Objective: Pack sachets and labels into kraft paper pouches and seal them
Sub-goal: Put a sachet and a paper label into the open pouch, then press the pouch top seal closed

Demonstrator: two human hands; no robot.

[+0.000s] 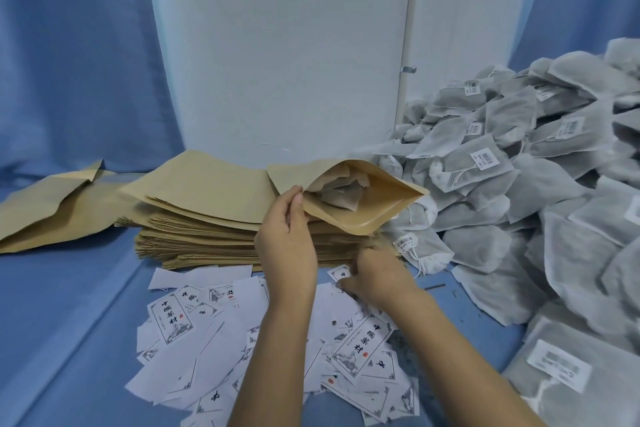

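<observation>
An open kraft pouch point(367, 210) lies on top of a stack of flat kraft pouches point(207, 211), its mouth facing me. Sachets point(343, 196) show inside it. My left hand point(287, 246) pinches the pouch's near-left lip between thumb and fingers and holds the mouth open. My right hand point(377, 279) is down on the scattered white printed labels point(277, 350), its fingertips touching a small label point(341, 274) just below the stack. Whether the fingers have hold of that label is hidden by blur.
A big heap of grey mesh sachets with barcode tags point(536, 184) fills the right side. More flat kraft pouches point(52, 208) lie at the left on the blue cloth point(69, 322). A white panel point(277, 45) stands behind.
</observation>
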